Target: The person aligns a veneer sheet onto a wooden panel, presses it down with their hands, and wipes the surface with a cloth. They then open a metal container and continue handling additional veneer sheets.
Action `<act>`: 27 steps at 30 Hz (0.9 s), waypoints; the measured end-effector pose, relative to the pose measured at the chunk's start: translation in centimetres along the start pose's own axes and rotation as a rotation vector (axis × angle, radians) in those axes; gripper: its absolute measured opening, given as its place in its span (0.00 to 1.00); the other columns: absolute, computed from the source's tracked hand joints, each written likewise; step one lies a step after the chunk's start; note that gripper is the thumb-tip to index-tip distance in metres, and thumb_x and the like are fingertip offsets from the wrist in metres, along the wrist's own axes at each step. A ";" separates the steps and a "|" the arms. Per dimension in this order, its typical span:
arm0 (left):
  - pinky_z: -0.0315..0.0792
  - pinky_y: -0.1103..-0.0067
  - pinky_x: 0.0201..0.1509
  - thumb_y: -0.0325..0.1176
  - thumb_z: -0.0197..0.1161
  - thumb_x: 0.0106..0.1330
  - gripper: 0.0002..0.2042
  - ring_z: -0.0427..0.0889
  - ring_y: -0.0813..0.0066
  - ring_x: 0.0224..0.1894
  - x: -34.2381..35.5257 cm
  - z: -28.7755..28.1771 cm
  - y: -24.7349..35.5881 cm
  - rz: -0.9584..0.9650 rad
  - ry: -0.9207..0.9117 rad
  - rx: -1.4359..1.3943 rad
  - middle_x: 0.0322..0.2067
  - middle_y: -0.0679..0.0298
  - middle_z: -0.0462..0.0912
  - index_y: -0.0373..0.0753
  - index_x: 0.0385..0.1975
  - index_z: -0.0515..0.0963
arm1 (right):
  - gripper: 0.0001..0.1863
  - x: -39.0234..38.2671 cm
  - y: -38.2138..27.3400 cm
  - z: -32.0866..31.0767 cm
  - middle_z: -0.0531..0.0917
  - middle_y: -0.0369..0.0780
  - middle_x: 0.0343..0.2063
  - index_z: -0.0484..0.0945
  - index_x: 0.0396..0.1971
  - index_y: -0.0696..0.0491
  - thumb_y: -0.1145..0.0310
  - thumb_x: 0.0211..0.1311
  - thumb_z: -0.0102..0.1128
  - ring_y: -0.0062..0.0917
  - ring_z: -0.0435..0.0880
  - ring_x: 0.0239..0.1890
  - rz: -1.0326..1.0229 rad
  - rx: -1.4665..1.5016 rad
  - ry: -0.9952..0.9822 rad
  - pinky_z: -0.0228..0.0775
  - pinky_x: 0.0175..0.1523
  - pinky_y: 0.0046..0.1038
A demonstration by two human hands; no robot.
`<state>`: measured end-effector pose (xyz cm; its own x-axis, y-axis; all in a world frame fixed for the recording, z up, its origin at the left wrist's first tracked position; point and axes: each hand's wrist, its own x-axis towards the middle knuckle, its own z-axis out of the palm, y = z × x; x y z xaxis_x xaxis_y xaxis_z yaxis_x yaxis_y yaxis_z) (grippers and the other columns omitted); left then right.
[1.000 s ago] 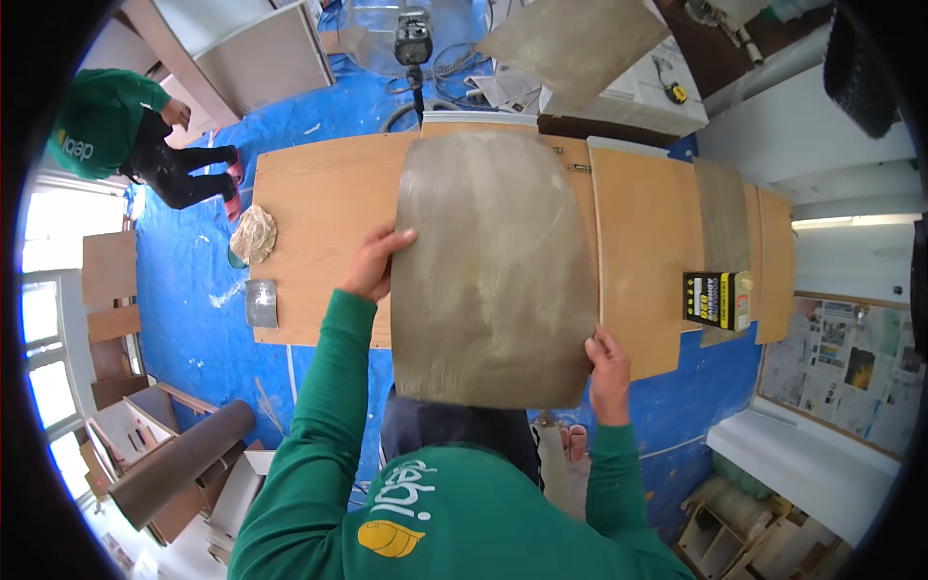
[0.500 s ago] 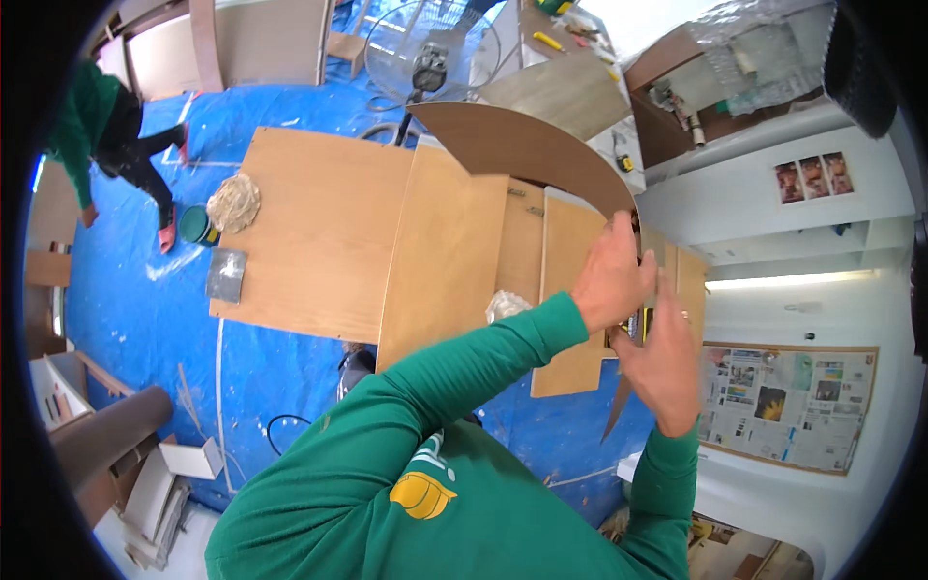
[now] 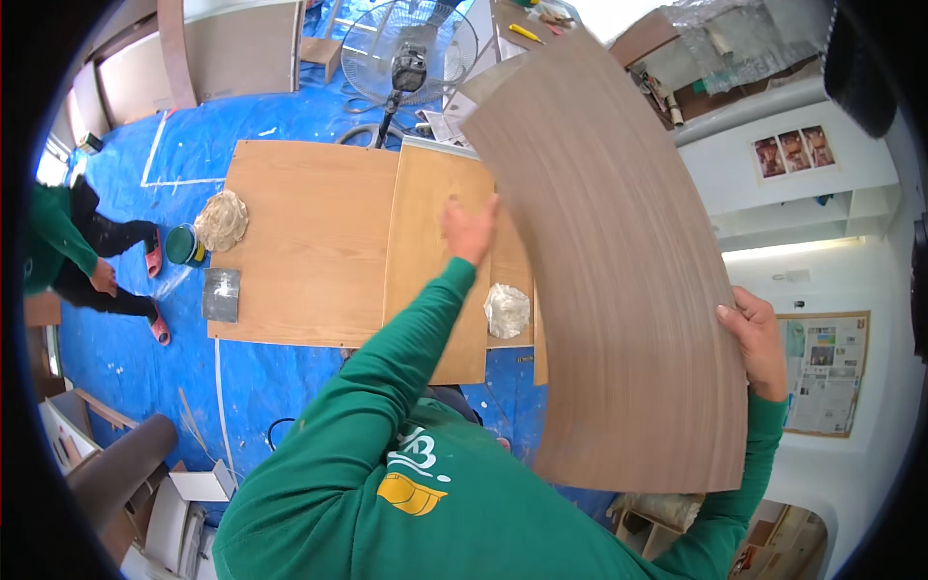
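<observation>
I hold up a large bent sheet of brown wood-grain veneer (image 3: 619, 271) on the right side of the view. My left hand (image 3: 470, 230) reaches behind its left edge, and its fingers are partly hidden. My right hand (image 3: 757, 338) grips the sheet's right edge near the bottom. Below lie light wooden boards (image 3: 319, 242), flat on the blue tarp. A crumpled grey rag (image 3: 507, 310) rests on the board next to the sheet.
Blue tarp (image 3: 126, 387) covers the floor. On the left board sit a crumpled wad (image 3: 221, 221) and a flat metal scraper (image 3: 221, 294); a green tin (image 3: 182, 245) stands beside it. Another person (image 3: 68, 256) in green crouches at left. A fan (image 3: 408, 48) stands beyond the boards.
The veneer sheet has swung from flat over the boards up to the right and now stands on its side, bent. My view has turned right.
</observation>
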<state>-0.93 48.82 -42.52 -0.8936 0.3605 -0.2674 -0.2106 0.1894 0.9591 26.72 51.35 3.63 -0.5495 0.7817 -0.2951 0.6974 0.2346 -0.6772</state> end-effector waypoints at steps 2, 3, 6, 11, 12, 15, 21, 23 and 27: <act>0.76 0.57 0.69 0.63 0.76 0.67 0.52 0.77 0.49 0.69 2.4 -0.8 -1.5 -0.201 -0.108 -0.065 0.69 0.41 0.74 0.32 0.79 0.60 | 0.23 -0.4 0.2 -1.0 0.91 0.42 0.47 0.82 0.60 0.67 0.66 0.74 0.63 0.20 0.88 0.47 0.052 0.072 -0.016 0.77 0.56 0.25; 0.77 0.57 0.69 0.62 0.76 0.68 0.52 0.77 0.49 0.70 1.8 -1.6 0.9 -0.341 -0.281 -0.157 0.70 0.41 0.74 0.33 0.81 0.59 | 0.24 -1.0 0.9 -1.6 0.91 0.42 0.47 0.81 0.61 0.67 0.65 0.74 0.64 0.21 0.88 0.47 0.101 0.112 -0.010 0.78 0.56 0.25; 0.78 0.58 0.68 0.55 0.74 0.72 0.48 0.77 0.51 0.70 3.3 -3.4 4.4 -0.478 -0.642 -0.681 0.71 0.43 0.72 0.34 0.82 0.57 | 0.28 0.6 2.3 -0.7 0.91 0.44 0.50 0.80 0.63 0.67 0.61 0.74 0.66 0.22 0.90 0.46 0.029 0.226 -0.015 0.80 0.54 0.25; 0.84 0.62 0.59 0.35 0.72 0.75 0.39 0.85 0.58 0.60 5.9 -1.4 6.8 -0.196 -0.697 -0.632 0.65 0.47 0.79 0.33 0.80 0.58 | 0.27 4.3 6.2 -0.7 0.90 0.46 0.54 0.76 0.67 0.67 0.64 0.77 0.62 0.24 0.92 0.49 0.003 0.454 -0.064 0.83 0.57 0.26; 0.85 0.62 0.56 0.32 0.72 0.74 0.39 0.87 0.60 0.56 6.0 -0.8 7.5 -0.145 -0.651 -0.610 0.62 0.48 0.82 0.32 0.80 0.59 | 0.27 4.4 6.5 -0.7 0.90 0.47 0.55 0.76 0.68 0.67 0.65 0.78 0.62 0.25 0.92 0.50 0.021 0.519 -0.067 0.83 0.58 0.26; 0.90 0.64 0.46 0.24 0.67 0.73 0.27 0.92 0.61 0.44 8.0 -0.2 9.2 -0.188 -0.613 -0.542 0.49 0.51 0.88 0.28 0.71 0.69 | 0.29 3.5 5.6 0.1 0.89 0.48 0.58 0.72 0.72 0.66 0.68 0.78 0.61 0.28 0.92 0.54 0.069 0.678 -0.163 0.82 0.62 0.28; 0.89 0.63 0.46 0.25 0.63 0.76 0.11 0.92 0.62 0.42 9.8 -3.9 3.6 -0.472 -0.712 -0.501 0.45 0.53 0.88 0.28 0.54 0.79 | 0.33 1.8 11.1 5.7 0.87 0.48 0.61 0.66 0.77 0.65 0.71 0.76 0.61 0.29 0.90 0.57 0.166 0.753 -0.181 0.81 0.64 0.29; 0.89 0.63 0.47 0.29 0.62 0.78 0.12 0.91 0.62 0.43 9.1 -5.6 1.8 -0.541 -0.706 -0.442 0.46 0.53 0.88 0.28 0.54 0.79 | 0.34 1.2 12.1 7.3 0.87 0.47 0.61 0.65 0.78 0.65 0.72 0.75 0.61 0.28 0.90 0.57 0.200 0.775 -0.189 0.81 0.64 0.29; 0.89 0.63 0.50 0.35 0.60 0.82 0.15 0.91 0.62 0.45 9.1 -9.6 -3.0 -0.572 -0.652 -0.382 0.48 0.52 0.87 0.30 0.57 0.77 | 0.36 0.9 14.6 11.8 0.87 0.48 0.60 0.63 0.79 0.66 0.75 0.74 0.62 0.27 0.91 0.56 0.216 0.875 -0.285 0.82 0.63 0.28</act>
<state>-12.22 42.76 -46.94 -0.2417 0.7666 -0.5950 -0.7665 0.2252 0.6015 31.01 48.71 -14.47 -0.6210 0.5599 -0.5485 0.2678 -0.5061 -0.8198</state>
